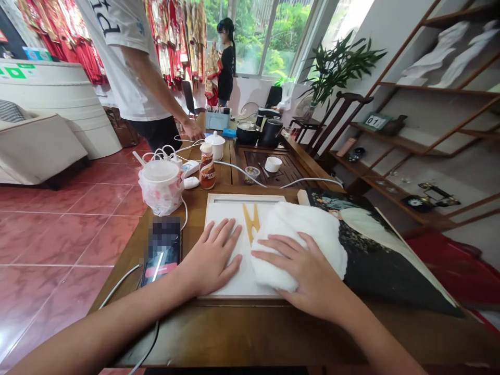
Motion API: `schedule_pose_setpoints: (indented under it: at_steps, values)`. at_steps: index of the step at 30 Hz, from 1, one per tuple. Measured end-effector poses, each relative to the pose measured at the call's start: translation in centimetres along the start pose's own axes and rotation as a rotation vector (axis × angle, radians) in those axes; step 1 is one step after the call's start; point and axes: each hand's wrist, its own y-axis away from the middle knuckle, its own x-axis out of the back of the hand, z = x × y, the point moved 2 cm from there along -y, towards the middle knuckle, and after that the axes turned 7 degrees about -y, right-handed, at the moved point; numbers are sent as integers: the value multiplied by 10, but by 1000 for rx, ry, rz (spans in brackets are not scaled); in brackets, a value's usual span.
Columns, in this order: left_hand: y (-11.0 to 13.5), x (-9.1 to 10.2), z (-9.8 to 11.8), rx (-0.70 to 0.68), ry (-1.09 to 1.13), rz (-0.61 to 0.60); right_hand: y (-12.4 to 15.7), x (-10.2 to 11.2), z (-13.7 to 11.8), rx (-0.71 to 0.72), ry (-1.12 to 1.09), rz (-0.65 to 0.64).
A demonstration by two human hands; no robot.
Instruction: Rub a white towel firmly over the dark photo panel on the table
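A flat white framed panel point(230, 281) with a thin pale wooden edge lies in front of me on the table. My left hand point(214, 255) rests palm down on its left part, fingers spread and holding nothing. A thick white cloth point(320, 224) is bunched over the panel's right side. Over this cloth curve the fingers of my right hand point(300, 265), somewhat apart, with the thumb at its near edge. Between the hands shows a yellow letter-like shape point(250, 221) on the panel, its right part close to the cloth.
A phone point(162, 255) with a cable lies at left, near a bagged tub point(161, 179) and a Nescafé bottle point(207, 166). A dark picture panel point(390, 260) sits at right. Beyond are a tea tray point(250, 156) and white cup point(273, 164). A person point(128, 62) stands back left.
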Motion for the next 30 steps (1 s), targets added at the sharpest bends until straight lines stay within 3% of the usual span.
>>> schedule_pose_setpoints:
  at_steps: [9,13,23,30]
  values:
    - [0,4,1,8,-5,-28,-45,6,21,0,47,89]
    - [0,4,1,10,2,0,-34,3,15,2,42,82]
    - [2,1,0,7,13,33,23,-6,-19,26,13,-41]
    - [1,1,1,10,18,19,-2,0,-8,-10,-31,-1]
